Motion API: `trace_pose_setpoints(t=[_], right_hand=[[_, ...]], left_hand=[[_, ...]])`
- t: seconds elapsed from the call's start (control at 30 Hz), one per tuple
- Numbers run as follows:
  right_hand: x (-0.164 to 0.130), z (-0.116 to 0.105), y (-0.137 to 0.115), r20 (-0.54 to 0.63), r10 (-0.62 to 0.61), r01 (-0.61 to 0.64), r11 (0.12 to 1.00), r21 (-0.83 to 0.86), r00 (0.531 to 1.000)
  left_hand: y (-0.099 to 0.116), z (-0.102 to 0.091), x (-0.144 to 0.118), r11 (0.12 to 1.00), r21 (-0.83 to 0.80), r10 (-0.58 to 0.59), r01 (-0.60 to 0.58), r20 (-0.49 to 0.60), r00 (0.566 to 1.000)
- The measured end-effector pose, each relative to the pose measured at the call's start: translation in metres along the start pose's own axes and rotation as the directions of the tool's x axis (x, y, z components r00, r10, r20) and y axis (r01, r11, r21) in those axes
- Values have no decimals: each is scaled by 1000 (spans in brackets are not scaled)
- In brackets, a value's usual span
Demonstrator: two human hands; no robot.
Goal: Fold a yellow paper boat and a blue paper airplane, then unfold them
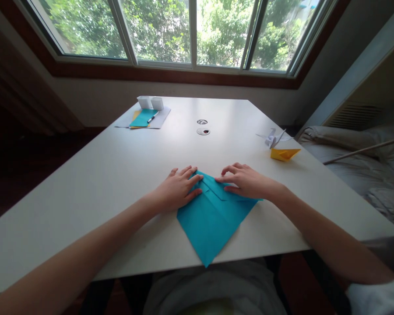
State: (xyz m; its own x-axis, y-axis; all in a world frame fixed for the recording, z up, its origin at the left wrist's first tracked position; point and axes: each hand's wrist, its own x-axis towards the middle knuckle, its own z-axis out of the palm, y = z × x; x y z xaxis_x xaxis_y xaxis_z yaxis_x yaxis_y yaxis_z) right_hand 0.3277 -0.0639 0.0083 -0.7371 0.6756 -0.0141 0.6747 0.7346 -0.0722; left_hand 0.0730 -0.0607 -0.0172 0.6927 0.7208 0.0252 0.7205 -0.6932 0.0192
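Note:
A teal sheet of paper (211,221), partly folded, lies on the white table (118,175) near its front edge, one corner pointing toward me past the edge. My left hand (177,189) lies flat on the sheet's upper left part, fingers spread. My right hand (246,180) presses with its fingertips on the folded top edge at the upper right. Neither hand grips anything; both push the paper down onto the table.
A yellow paper boat (284,153) and a white paper crane (273,138) stand at the right. At the far left lie paper sheets (143,118) with a pen (153,117) and two white boxes (150,102). Two round cable holes (202,126) sit mid-table.

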Motion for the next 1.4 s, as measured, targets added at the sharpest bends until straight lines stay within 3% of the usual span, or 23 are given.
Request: trace_pose_setpoints(t=[0.23,0.53,0.77,0.93,1.03,1.2,1.4], right_hand=[[-26,-19,2,85,91,-90,996,-21,992],[-23,-11,9,20,162,-161,984,-73,987],[-38,-19,20,76,306,-300,950,-83,949],[-33,-21,17,-169,385,-408,903,-134,907],[-25,-17,7,-253,277,-301,952,-61,927],[-12,-3,-11,-237,17,-19,1000,-9,971],[-6,12,-15,-170,-65,65,998,-7,983]], left_hand=[[0,0,-1,1000,-9,2,-1,9,1000],[-24,0,-2,989,3,-145,145,45,988],[-37,3,-3,980,8,-200,200,70,977],[-36,-1,-4,967,92,-235,238,-42,971],[-30,-6,-5,970,131,-195,205,-81,977],[-15,-10,-4,988,133,-59,75,-118,991],[-8,-8,-4,998,26,53,-50,-185,981]])
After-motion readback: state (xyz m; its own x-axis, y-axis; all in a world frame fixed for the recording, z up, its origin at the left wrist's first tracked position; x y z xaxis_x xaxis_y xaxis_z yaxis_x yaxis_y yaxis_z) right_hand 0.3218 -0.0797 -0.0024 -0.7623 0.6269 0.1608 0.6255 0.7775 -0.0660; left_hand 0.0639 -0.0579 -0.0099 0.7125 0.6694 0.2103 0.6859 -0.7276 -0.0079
